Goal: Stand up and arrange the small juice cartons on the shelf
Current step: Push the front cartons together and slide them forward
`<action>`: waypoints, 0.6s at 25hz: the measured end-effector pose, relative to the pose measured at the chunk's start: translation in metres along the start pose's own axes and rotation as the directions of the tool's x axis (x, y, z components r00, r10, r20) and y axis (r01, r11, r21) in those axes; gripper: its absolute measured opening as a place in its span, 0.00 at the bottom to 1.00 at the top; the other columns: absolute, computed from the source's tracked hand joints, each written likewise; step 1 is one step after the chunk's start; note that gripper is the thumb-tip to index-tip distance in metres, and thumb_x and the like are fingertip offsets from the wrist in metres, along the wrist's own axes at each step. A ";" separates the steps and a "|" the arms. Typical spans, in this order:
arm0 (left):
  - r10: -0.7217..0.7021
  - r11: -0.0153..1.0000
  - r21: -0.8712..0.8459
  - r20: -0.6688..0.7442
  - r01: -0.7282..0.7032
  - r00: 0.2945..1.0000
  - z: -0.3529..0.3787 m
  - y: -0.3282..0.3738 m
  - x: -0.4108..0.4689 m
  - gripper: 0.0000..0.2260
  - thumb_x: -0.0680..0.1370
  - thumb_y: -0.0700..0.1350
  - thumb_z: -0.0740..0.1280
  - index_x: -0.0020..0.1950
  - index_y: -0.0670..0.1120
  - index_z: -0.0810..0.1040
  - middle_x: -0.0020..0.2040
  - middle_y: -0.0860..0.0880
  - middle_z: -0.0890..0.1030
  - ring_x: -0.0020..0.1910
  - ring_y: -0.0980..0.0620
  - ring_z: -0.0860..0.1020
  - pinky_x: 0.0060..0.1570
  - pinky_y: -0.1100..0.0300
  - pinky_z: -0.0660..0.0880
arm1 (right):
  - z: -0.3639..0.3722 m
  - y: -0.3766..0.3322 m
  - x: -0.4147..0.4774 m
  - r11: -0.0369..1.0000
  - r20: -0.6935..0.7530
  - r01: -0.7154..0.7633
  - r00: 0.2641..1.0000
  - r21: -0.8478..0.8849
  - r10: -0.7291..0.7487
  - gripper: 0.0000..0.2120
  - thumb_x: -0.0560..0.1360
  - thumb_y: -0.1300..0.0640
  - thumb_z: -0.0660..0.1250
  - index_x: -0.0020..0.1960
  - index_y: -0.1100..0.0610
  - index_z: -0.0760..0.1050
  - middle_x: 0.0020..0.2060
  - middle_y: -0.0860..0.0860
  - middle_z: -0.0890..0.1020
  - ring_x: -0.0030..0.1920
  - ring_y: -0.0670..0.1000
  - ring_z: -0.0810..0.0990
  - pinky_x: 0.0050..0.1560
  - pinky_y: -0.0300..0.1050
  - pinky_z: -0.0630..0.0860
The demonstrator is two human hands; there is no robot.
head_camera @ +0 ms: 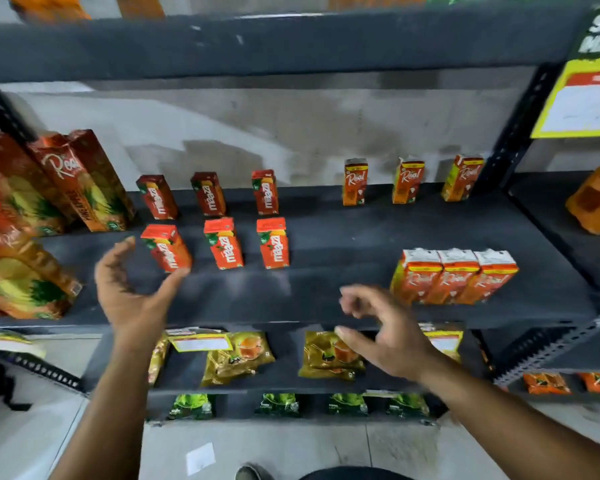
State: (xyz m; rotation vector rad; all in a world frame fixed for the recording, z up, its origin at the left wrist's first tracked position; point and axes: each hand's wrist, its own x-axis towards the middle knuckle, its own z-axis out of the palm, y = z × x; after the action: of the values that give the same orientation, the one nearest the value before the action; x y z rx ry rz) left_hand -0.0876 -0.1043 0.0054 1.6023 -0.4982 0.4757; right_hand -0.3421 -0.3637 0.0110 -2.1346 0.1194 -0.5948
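1. The left hand [132,299] is spread wide and empty, its thumb tip touching or just short of the front-left Maaza carton [167,249]; I cannot tell which through the blur.
2. The right hand [385,337] hangs loosely curled, holding nothing, in front of the shelf [326,299] edge — near the three Real cartons [454,277] packed side by side at front right.
3. The small cartons all appear upright: six Maaza in two rows of three, three Real along the back [409,181], and the packed trio.
4. To do this step well, I judge the left grip should close across the carton's narrow sides, low down, then slide it square with its row rather than lift it — light cartons tip easily.
5. Keep the spacing even with the neighbouring carton [224,244].
6. Tall Real packs [84,181] lean at far left; the lower shelf holds yellow-brown pouches [238,356], and green packets [279,405] sit below that.
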 end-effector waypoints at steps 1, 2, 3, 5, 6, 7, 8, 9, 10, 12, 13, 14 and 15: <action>-0.095 0.995 0.008 0.013 0.095 0.995 -0.009 -0.009 0.016 0.35 0.64 0.49 0.80 0.66 0.55 0.67 0.66 0.45 0.72 0.67 0.53 0.70 0.68 0.56 0.65 | 0.017 -0.005 0.029 0.998 0.011 -0.063 0.998 0.013 0.062 0.27 0.69 0.53 0.74 0.65 0.46 0.69 0.56 0.43 0.78 0.56 0.43 0.77 0.56 0.38 0.75; -0.215 0.977 0.015 0.051 0.215 0.975 -0.011 -0.017 0.028 0.38 0.63 0.48 0.80 0.69 0.53 0.65 0.69 0.46 0.70 0.69 0.54 0.69 0.69 0.58 0.64 | 0.029 -0.005 0.055 0.990 0.024 -0.140 0.990 0.018 0.140 0.32 0.68 0.54 0.75 0.69 0.45 0.65 0.61 0.43 0.75 0.60 0.41 0.74 0.59 0.38 0.72; -0.329 0.944 0.025 0.102 0.328 0.939 -0.010 -0.026 0.036 0.41 0.64 0.44 0.80 0.72 0.51 0.62 0.71 0.45 0.69 0.70 0.53 0.67 0.69 0.57 0.64 | 0.038 -0.001 0.078 0.974 0.037 -0.224 0.974 0.027 0.223 0.38 0.68 0.56 0.76 0.72 0.47 0.61 0.64 0.44 0.71 0.64 0.41 0.71 0.62 0.38 0.69; -0.457 0.884 0.027 0.256 0.467 0.852 -0.013 -0.048 0.057 0.43 0.65 0.36 0.78 0.75 0.45 0.60 0.72 0.42 0.69 0.69 0.48 0.69 0.69 0.51 0.66 | 0.054 0.007 0.122 0.927 0.048 -0.367 0.930 0.076 0.364 0.45 0.67 0.61 0.77 0.76 0.52 0.55 0.66 0.46 0.67 0.66 0.44 0.67 0.64 0.42 0.66; -0.477 0.866 0.041 0.364 0.498 0.800 -0.012 -0.058 0.067 0.40 0.65 0.34 0.77 0.73 0.43 0.63 0.69 0.41 0.72 0.67 0.46 0.72 0.67 0.48 0.68 | 0.059 0.012 0.136 0.904 0.064 -0.418 0.908 0.092 0.413 0.46 0.67 0.62 0.77 0.76 0.52 0.54 0.66 0.47 0.67 0.66 0.46 0.68 0.64 0.44 0.66; -0.474 0.867 0.095 0.458 0.488 0.752 -0.010 -0.066 0.075 0.36 0.64 0.33 0.78 0.69 0.42 0.68 0.65 0.40 0.76 0.62 0.45 0.76 0.65 0.46 0.70 | 0.066 0.017 0.147 0.888 0.088 -0.455 0.889 0.069 0.448 0.44 0.67 0.62 0.77 0.75 0.52 0.57 0.65 0.47 0.70 0.64 0.47 0.70 0.62 0.45 0.69; -0.472 0.877 0.185 0.508 0.443 0.721 -0.008 -0.073 0.082 0.30 0.63 0.35 0.79 0.63 0.43 0.73 0.58 0.42 0.81 0.56 0.46 0.79 0.61 0.46 0.74 | 0.073 0.021 0.154 0.876 0.109 -0.483 0.870 -0.007 0.480 0.38 0.67 0.61 0.77 0.72 0.52 0.62 0.62 0.48 0.74 0.61 0.48 0.74 0.59 0.44 0.71; -0.476 0.879 0.277 0.524 0.387 0.706 -0.005 -0.078 0.087 0.26 0.62 0.39 0.81 0.56 0.46 0.77 0.51 0.45 0.83 0.49 0.50 0.81 0.55 0.49 0.77 | 0.080 0.024 0.161 0.858 0.118 -0.500 0.851 -0.116 0.512 0.31 0.68 0.59 0.77 0.67 0.51 0.68 0.57 0.47 0.78 0.57 0.48 0.77 0.54 0.42 0.72; -0.476 0.878 0.328 0.533 0.348 0.699 -0.002 -0.081 0.091 0.22 0.60 0.42 0.82 0.50 0.49 0.79 0.46 0.49 0.83 0.44 0.55 0.81 0.49 0.54 0.78 | 0.088 0.026 0.166 0.840 0.116 -0.501 0.840 -0.210 0.530 0.24 0.68 0.57 0.76 0.61 0.51 0.72 0.52 0.46 0.79 0.52 0.48 0.79 0.48 0.40 0.72; -0.464 0.886 0.301 0.593 0.353 0.658 0.010 -0.081 0.094 0.19 0.57 0.45 0.83 0.43 0.50 0.80 0.39 0.53 0.84 0.38 0.57 0.81 0.42 0.58 0.77 | 0.099 0.028 0.175 0.827 0.120 -0.498 0.833 -0.262 0.540 0.17 0.68 0.56 0.76 0.53 0.47 0.74 0.44 0.42 0.80 0.43 0.40 0.78 0.40 0.36 0.68; -0.460 0.886 0.281 0.629 0.368 0.627 0.015 -0.082 0.096 0.19 0.57 0.46 0.83 0.42 0.49 0.80 0.38 0.53 0.85 0.38 0.57 0.82 0.43 0.57 0.78 | 0.105 0.027 0.180 0.827 0.129 -0.503 0.829 -0.252 0.544 0.17 0.69 0.56 0.76 0.52 0.46 0.73 0.41 0.39 0.79 0.41 0.37 0.76 0.38 0.34 0.67; -0.455 0.886 0.269 0.662 0.378 0.596 0.019 -0.083 0.097 0.20 0.56 0.47 0.83 0.44 0.49 0.81 0.39 0.53 0.85 0.39 0.56 0.83 0.45 0.56 0.79 | 0.111 0.026 0.185 0.830 0.142 -0.506 0.826 -0.235 0.545 0.16 0.69 0.57 0.76 0.51 0.45 0.73 0.40 0.38 0.79 0.41 0.37 0.76 0.38 0.32 0.67; -0.448 0.887 0.265 0.689 0.377 0.570 0.023 -0.083 0.098 0.22 0.56 0.48 0.83 0.46 0.49 0.80 0.41 0.53 0.85 0.41 0.56 0.83 0.47 0.55 0.79 | 0.115 0.025 0.188 0.835 0.155 -0.505 0.827 -0.219 0.540 0.16 0.69 0.58 0.75 0.52 0.46 0.74 0.40 0.37 0.79 0.42 0.38 0.77 0.38 0.31 0.67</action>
State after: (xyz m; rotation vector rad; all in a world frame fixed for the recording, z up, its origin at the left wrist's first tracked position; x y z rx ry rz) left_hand 0.0403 -0.1246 -0.0079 1.9007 -0.6727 -0.5748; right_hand -0.1209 -0.3492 0.0044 -2.1779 0.6396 -0.0280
